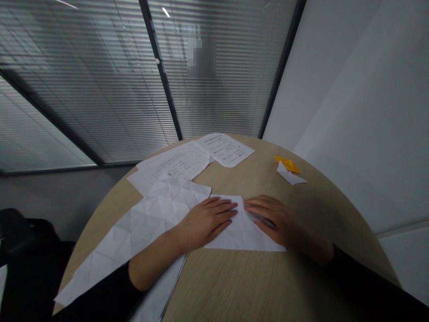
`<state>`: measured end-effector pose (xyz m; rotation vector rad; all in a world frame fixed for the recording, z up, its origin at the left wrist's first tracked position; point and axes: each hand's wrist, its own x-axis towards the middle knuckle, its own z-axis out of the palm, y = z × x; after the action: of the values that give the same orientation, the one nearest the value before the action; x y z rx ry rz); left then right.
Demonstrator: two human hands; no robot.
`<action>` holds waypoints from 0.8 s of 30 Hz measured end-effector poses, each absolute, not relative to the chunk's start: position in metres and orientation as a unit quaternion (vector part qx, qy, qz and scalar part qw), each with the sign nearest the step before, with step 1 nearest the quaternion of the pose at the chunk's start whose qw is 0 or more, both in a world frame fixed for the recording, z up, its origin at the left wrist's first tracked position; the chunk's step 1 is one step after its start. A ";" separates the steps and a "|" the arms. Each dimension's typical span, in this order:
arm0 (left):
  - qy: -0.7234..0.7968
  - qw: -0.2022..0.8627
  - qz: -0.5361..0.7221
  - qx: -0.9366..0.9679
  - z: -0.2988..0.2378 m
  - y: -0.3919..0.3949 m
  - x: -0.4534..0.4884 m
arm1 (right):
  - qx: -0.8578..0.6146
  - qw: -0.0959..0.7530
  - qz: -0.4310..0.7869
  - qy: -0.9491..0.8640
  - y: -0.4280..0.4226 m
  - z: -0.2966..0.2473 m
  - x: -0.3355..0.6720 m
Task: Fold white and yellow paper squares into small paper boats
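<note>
A white sheet of paper (239, 235) with a folded, slanting right edge lies flat on the table in front of me. My left hand (209, 221) rests palm down on its left part, fingers stretched out toward the right. On the right edge lies my right hand (273, 219), slightly blurred, with its fingers extended and the thumb apart. A greyish strip shows between that thumb and the fingers; whether it is a paper flap or shadow I cannot tell. Under and beside my left forearm spreads a larger white sheet (127, 235) covered in creases.
Printed sheets (226, 150) overlap at the table's far side. A yellow folded paper boat (288, 165) and a white folded paper boat (292, 177) sit at the right rear. The round wooden table (214, 286) stands near a wall and blind-covered glass (217, 103).
</note>
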<state>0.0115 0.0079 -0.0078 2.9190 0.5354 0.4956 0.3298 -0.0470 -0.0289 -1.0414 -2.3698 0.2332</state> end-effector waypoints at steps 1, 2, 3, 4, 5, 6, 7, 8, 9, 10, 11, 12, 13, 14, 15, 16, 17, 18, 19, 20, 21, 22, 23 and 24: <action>0.183 0.061 0.162 0.968 -0.008 0.008 0.011 | -0.373 0.249 0.094 -0.889 -0.049 -0.028 0.327; 0.190 0.055 0.160 0.967 -0.007 0.007 0.011 | -0.366 0.229 0.100 -0.897 -0.052 -0.029 0.324; 0.199 0.050 0.158 0.966 -0.007 0.007 0.011 | -0.362 0.209 0.105 -0.902 -0.054 -0.030 0.323; 0.213 0.045 0.158 0.963 -0.006 0.007 0.010 | -0.361 0.193 0.108 -0.906 -0.056 -0.032 0.322; 0.233 0.040 0.161 0.958 -0.006 0.007 0.009 | -0.361 0.180 0.109 -0.908 -0.057 -0.034 0.321; 0.258 0.033 0.167 0.951 -0.006 0.007 0.009 | -0.362 0.171 0.110 -0.910 -0.058 -0.036 0.321; 0.287 0.028 0.175 0.941 -0.007 0.007 0.008 | -0.363 0.163 0.112 -0.910 -0.059 -0.037 0.322; 0.316 0.022 0.184 0.931 -0.008 0.008 0.007 | -0.364 0.158 0.114 -0.911 -0.059 -0.038 0.322; 0.341 0.018 0.191 0.920 -0.009 0.009 0.006 | -0.364 0.154 0.118 -0.911 -0.059 -0.039 0.323; 0.360 0.013 0.197 0.912 -0.011 0.010 0.006 | -0.365 0.152 0.121 -0.911 -0.058 -0.039 0.325; 0.372 0.010 0.202 0.906 -0.012 0.012 0.006 | -0.366 0.150 0.125 -0.910 -0.058 -0.038 0.326; 0.378 0.008 0.206 0.902 -0.013 0.013 0.006 | -0.365 0.148 0.129 -0.910 -0.056 -0.037 0.327; 0.379 0.006 0.210 0.901 -0.014 0.014 0.006 | -0.364 0.143 0.134 -0.911 -0.055 -0.036 0.328; 0.377 0.007 0.216 0.901 -0.014 0.015 0.006 | -0.362 0.136 0.139 -0.912 -0.054 -0.035 0.329; 0.372 0.010 0.223 0.901 -0.014 0.015 0.007 | -0.360 0.130 0.144 -0.913 -0.053 -0.034 0.329; 0.367 0.018 0.232 0.901 -0.015 0.015 0.007 | -0.358 0.124 0.147 -0.914 -0.053 -0.033 0.330; 0.363 0.029 0.242 0.900 -0.015 0.015 0.007 | -0.357 0.117 0.150 -0.914 -0.052 -0.032 0.330; 0.359 0.040 0.255 0.897 -0.015 0.016 0.008 | -0.359 0.115 0.151 -0.914 -0.052 -0.031 0.330; 0.357 0.049 0.269 0.893 -0.015 0.016 0.007 | -0.363 0.117 0.151 -0.912 -0.052 -0.031 0.330; 0.354 0.056 0.284 0.889 -0.015 0.015 0.007 | -0.365 0.121 0.150 -0.911 -0.053 -0.030 0.329; 0.349 0.062 0.298 0.886 -0.016 0.015 0.007 | -0.365 0.124 0.150 -0.910 -0.053 -0.030 0.329; 0.342 0.068 0.310 0.884 -0.016 0.015 0.007 | -0.363 0.130 0.150 -0.910 -0.053 -0.030 0.328; 0.330 0.077 0.317 0.886 -0.016 0.014 0.007 | -0.362 0.138 0.151 -0.910 -0.054 -0.030 0.328; 0.313 0.089 0.319 0.890 -0.015 0.013 0.007 | -0.359 0.145 0.152 -0.909 -0.054 -0.031 0.328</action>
<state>0.0072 0.0135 -0.0149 2.6496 0.9307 0.9480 0.3285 -0.0541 -0.0306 -1.0332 -2.6200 0.4390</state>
